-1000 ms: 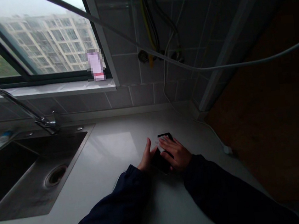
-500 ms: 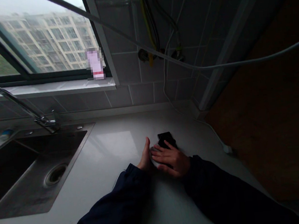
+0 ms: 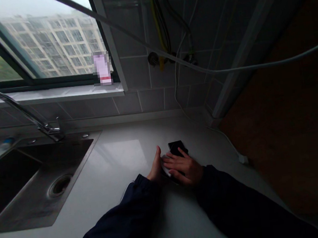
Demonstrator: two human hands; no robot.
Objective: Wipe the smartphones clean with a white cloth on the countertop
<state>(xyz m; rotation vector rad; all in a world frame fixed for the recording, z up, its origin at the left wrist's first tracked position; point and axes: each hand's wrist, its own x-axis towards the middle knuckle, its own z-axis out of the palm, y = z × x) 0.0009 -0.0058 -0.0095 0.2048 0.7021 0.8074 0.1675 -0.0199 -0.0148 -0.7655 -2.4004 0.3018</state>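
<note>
My left hand rests on its edge on the white countertop, thumb stretched up; its other fingers are mostly hidden. Against its palm side lies a small whitish, cloth-like piece, with something dark just below it. My right hand lies over this piece from the right, palm down, fingers stretched out and slightly spread on top. What is underneath is mostly covered. A flat black rectangular object, much like a phone, lies just beyond the right fingertips, partly hidden by them.
On the left are a steel sink and a curved faucet. A pale cable crosses in front of the wall. A white plug lies near the counter's right edge. A blurred pink item stands on the windowsill.
My right hand has slid slightly to the right over the whitish piece, and more of the dark edge below shows. My left hand has hardly moved.
</note>
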